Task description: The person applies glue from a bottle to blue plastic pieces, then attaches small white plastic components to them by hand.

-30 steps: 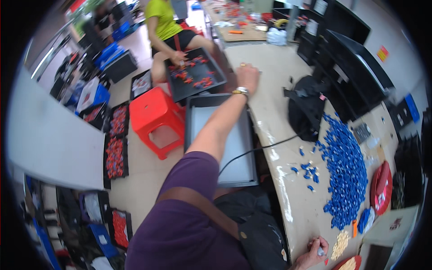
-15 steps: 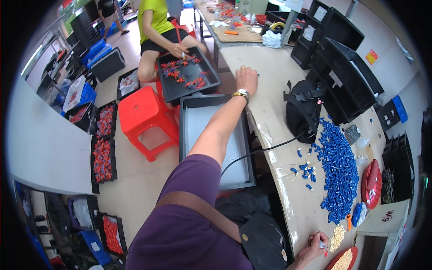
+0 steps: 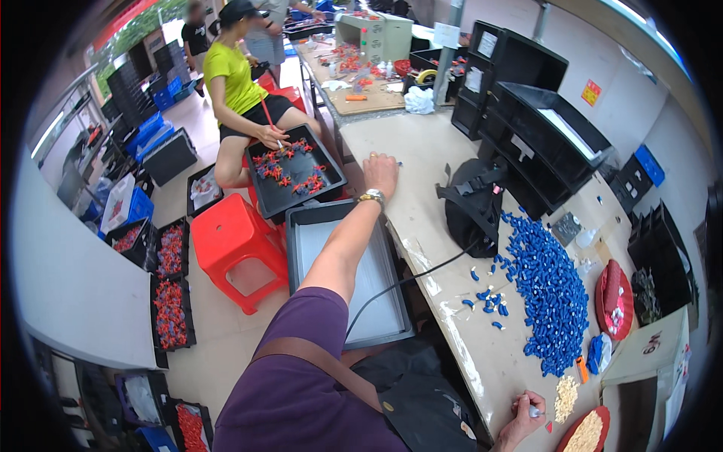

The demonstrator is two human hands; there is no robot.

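Note:
My left arm reaches far forward, and my left hand (image 3: 382, 175) rests on the far left edge of the table. Its fingers are curled, and a small dark tip shows beside them; what it belongs to is hidden. At the lower right, my right hand (image 3: 523, 419) is closed around a small translucent bottle (image 3: 535, 411). A small red piece (image 3: 549, 427) lies close to that hand. Just right of it are a pile of cream-coloured bits (image 3: 565, 398) and a red dish (image 3: 602, 419) with more of them. Beyond lies a large heap of small blue curved pieces (image 3: 548, 294).
A black bag (image 3: 473, 211) with a cable stands on the table, black bins (image 3: 542, 147) behind it. Left of the table are a lined black tray (image 3: 299, 233) and a red stool (image 3: 233, 237). A person in yellow (image 3: 235, 79) works over a black tray (image 3: 290, 202) of red-and-blue pieces.
My view has tilted up and turned, so the scene shifts left and down, showing more of the person in yellow. Both hands keep nearly the same places on the table.

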